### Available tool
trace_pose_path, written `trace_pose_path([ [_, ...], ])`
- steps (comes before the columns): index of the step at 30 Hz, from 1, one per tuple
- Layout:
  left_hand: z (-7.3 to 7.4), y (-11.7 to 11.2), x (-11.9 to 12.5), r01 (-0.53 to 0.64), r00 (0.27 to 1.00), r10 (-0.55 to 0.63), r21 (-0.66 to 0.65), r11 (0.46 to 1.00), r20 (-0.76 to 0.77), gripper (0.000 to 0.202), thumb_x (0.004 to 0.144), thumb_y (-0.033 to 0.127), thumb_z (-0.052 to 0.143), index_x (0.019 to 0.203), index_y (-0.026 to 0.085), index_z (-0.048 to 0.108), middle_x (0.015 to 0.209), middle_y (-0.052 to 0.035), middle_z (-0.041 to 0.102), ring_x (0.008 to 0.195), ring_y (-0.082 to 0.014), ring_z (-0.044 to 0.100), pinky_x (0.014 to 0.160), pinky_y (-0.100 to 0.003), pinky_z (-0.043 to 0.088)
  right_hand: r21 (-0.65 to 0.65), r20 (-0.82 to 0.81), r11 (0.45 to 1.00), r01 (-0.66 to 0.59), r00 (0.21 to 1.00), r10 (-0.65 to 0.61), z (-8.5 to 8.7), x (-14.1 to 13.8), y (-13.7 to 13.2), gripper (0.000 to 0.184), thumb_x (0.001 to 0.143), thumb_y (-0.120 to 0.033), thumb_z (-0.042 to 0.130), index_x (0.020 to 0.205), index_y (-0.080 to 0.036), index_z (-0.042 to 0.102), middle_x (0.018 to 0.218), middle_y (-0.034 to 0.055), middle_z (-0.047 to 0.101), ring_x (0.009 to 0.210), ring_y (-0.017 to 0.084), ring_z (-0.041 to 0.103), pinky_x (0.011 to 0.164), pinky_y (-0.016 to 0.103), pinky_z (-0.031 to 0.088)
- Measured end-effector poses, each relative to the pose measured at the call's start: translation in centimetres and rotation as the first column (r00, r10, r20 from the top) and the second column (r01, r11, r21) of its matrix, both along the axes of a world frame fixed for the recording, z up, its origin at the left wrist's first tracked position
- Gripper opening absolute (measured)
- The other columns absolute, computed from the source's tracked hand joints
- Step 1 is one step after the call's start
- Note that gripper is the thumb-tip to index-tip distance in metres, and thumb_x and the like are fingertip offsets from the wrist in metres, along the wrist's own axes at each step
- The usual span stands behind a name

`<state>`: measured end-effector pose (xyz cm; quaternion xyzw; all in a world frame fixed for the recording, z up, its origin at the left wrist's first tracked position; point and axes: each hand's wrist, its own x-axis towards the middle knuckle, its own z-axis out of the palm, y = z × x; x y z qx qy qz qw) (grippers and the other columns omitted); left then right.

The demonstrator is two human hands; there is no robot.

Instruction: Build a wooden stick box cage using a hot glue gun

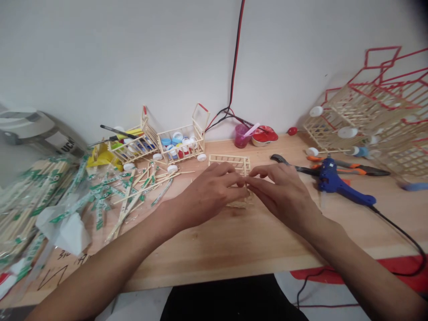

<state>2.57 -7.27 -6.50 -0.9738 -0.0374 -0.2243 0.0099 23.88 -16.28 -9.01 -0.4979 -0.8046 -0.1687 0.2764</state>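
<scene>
As both hands meet at the middle of the wooden surface (234,249), the fingertips come together right on a small stick frame (234,161), a pale lattice of thin wooden sticks. The left hand (207,191) arches over it from the left, fingers curled in narrow. The right hand (281,191) comes in from the other side, thumb and forefinger pinched tight against the left's, so both are closed on the frame near its right edge. Its top rails peek out behind the knuckles and a sliver shows below the fingers. The rest is covered, and whether it rests on the wood or is lifted cannot be told.

Just right of the right hand lies a blue glue gun (334,183), its black cord trailing off toward the near edge. Behind it are pliers (351,167) with orange handles. Far right, a pile of large stick carts (374,116) trimmed in red leans over, with white caps on the sides as wheels.

Back by the wall sit a pink cup (241,135) and a red dish (264,136) side by side, with a red and black cable (234,67) running up the wall above them. Left of those stand two small stick carts (180,142), loaded with coloured bottle caps. In front of them is a scatter of loose sticks and green-printed wrappers (133,191), well apart from the left hand. At the far left lies a heap of wrapped stick packets (26,196), with a white tissue (67,232) beside it.
</scene>
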Motion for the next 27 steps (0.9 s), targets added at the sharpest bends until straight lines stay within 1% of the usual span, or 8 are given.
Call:
trace_pose_path([
  [4,0.3,-0.2,-0.1,0.0,1.0,-0.001,0.017,1.0,0.005,0.024,0.098,0.015,0.05,0.109,0.022,0.07,0.114,-0.0035,0.069,0.111,-0.0218,0.051,0.095,-0.038,0.044,0.023,-0.028,0.999,0.042,0.999,-0.042,0.4,0.4,-0.1,0.033,0.093,-0.011,0.056,0.123,-0.02,0.065,0.113,0.0113,0.069,0.101,0.025,0.062,0.085,0.042,0.047],
  [6,0.5,-0.4,-0.1,0.005,1.0,-0.005,0.025,1.0,-0.015,0.025,0.099,0.014,0.049,0.108,0.023,0.07,0.114,-0.0037,0.069,0.109,-0.0213,0.052,0.093,-0.038,0.044,0.024,-0.035,0.998,0.063,0.997,-0.062,0.6,0.7,0.0,0.039,0.092,-0.008,0.053,0.128,-0.022,0.063,0.12,0.0105,0.07,0.107,0.027,0.062,0.09,0.044,0.047],
  [8,0.6,-0.5,-0.1,0.015,0.999,-0.013,0.035,0.999,-0.035,0.026,0.1,0.014,0.047,0.108,0.022,0.071,0.113,-0.0041,0.069,0.108,-0.021,0.052,0.093,-0.037,0.044,0.016,-0.023,0.998,0.057,0.998,-0.057,0.6,0.9,0.2,0.042,0.091,-0.005,0.052,0.128,-0.022,0.063,0.124,0.0094,0.07,0.11,0.027,0.061,0.094,0.046,0.046],
  [14,0.7,-0.6,-0.1,0.032,0.999,-0.03,0.05,0.998,-0.034,0.028,0.102,0.017,0.043,0.11,0.022,0.07,0.117,-0.004,0.069,0.11,-0.0209,0.051,0.093,-0.038,0.043,-0.033,0.038,0.999,0.043,0.998,-0.042,0.0,1.1,0.6,0.038,0.093,-0.007,0.052,0.128,-0.019,0.063,0.129,0.0082,0.069,0.118,0.028,0.059,0.095,0.045,0.046],
  [17,0.5,-0.5,0.0,0.031,0.999,-0.029,0.049,0.998,-0.028,0.029,0.102,0.017,0.043,0.11,0.022,0.07,0.119,-0.0031,0.069,0.11,-0.0207,0.052,0.093,-0.037,0.043,-0.027,0.049,0.999,0.034,0.998,-0.033,-0.2,1.2,0.6,0.036,0.094,-0.008,0.052,0.127,-0.017,0.064,0.128,0.0081,0.07,0.117,0.027,0.061,0.093,0.044,0.046],
  [27,0.4,-0.4,0.0,0.036,0.999,-0.035,0.024,0.999,-0.037,0.025,0.101,0.018,0.048,0.107,0.022,0.072,0.117,-0.0006,0.07,0.111,-0.0207,0.052,0.096,-0.037,0.043,-0.022,0.06,0.998,0.051,0.997,-0.049,0.2,0.9,0.5,0.034,0.094,-0.009,0.052,0.124,-0.018,0.067,0.123,0.0086,0.072,0.114,0.028,0.062,0.089,0.043,0.046],
])
